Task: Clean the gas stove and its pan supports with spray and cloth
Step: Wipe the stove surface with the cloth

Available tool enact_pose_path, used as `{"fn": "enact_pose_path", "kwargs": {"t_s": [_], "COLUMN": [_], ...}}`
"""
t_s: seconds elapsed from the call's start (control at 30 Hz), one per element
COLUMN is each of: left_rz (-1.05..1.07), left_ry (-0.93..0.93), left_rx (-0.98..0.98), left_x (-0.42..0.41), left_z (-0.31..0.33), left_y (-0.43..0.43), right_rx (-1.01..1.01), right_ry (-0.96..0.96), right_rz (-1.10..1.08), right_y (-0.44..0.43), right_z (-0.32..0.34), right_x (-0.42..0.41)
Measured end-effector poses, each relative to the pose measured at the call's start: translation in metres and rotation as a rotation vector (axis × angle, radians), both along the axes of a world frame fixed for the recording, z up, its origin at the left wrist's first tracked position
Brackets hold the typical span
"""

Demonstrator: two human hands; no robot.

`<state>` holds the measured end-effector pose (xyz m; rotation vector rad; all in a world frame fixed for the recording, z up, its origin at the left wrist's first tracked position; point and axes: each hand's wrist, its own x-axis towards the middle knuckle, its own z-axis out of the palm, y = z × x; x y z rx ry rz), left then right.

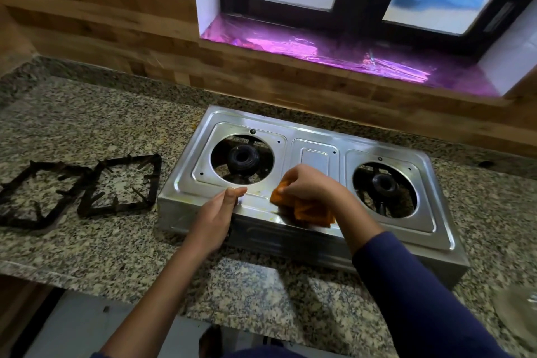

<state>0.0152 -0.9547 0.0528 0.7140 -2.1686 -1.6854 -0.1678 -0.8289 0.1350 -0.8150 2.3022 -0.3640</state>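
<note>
A steel two-burner gas stove (316, 136) sits on the granite counter with its pan supports taken off. My right hand (308, 183) is shut on a crumpled orange cloth (308, 211) and presses it onto the stove's front middle. Against the front left edge of the stove top rests my left hand (216, 213), fingers together, nothing held in it. Two dark, rusty square pan supports (122, 186) (35, 195) lie flat on the counter left of the stove, their corners overlapping. No spray bottle is in view.
The granite counter (87, 131) runs left and in front of the stove. A wooden wall and a window sill (334, 52) covered in shiny purple foil stand behind. A blurred glass object (520, 311) sits at the counter's right edge.
</note>
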Motion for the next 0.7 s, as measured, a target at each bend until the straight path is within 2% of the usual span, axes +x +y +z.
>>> {"fn": "enact_pose_path", "kwargs": {"t_s": [0.13, 0.2, 0.37, 0.5, 0.7], "left_rz": [0.004, 0.005, -0.007, -0.030, -0.022], "left_ry": [0.020, 0.028, 0.044, 0.065, 0.062], "left_rx": [0.050, 0.053, 0.061, 0.086, 0.147], "left_x": [0.000, 0.000, 0.000, 0.003, 0.005], "left_z": [0.002, 0.003, 0.002, -0.001, -0.002], "left_y": [-0.002, -0.002, -0.004, -0.006, -0.009], "right_rx": [0.098, 0.095, -0.111, -0.176, -0.130], "right_ry": [-0.178, -0.270, -0.401, -0.361, -0.238], "right_rz": [0.168, 0.158, -0.264, -0.475, -0.311], "right_y": [0.004, 0.005, 0.009, 0.006, -0.013], "right_z": [-0.003, -0.001, 0.010, 0.003, -0.002], "right_x": [0.037, 0.040, -0.006, -0.042, -0.010]}}
